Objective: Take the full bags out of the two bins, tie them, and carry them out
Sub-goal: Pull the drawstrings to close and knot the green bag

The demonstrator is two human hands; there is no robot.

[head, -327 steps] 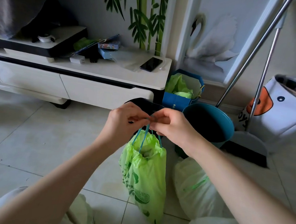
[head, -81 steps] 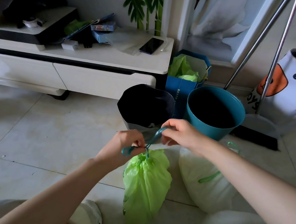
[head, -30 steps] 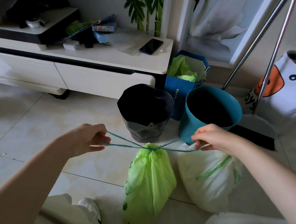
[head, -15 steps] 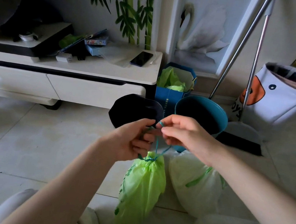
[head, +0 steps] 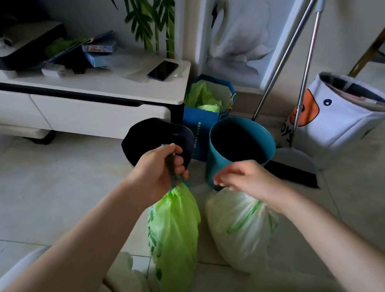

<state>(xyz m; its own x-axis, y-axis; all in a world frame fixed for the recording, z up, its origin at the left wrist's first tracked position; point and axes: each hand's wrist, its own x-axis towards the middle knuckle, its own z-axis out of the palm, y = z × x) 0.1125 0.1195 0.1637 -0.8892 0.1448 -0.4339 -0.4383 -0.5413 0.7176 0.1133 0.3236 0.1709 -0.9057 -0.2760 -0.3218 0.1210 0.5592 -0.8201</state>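
My left hand (head: 159,168) is shut on the teal drawstring of the green bag (head: 174,236), which hangs from it with its neck cinched, just above the tiled floor. My right hand (head: 241,176) hovers over the top of the white bag (head: 237,227), fingers curled down and apart, touching or nearly touching its neck; I cannot tell whether it grips anything. The white bag rests on the floor with a green drawstring on its side. Behind them stand two bins without bags: a black one (head: 148,135) and a teal one (head: 261,135).
A white TV cabinet (head: 93,110) with a phone (head: 162,70) on top runs along the left. A blue paper bag (head: 202,122) with green liners stands behind the bins. Broom and dustpan (head: 294,164) lean on the wall; a white fabric basket (head: 342,116) stands right.
My right hand has let go of the green bag's drawstring and moved right, over the white bag. My left hand now holds the green bag alone.
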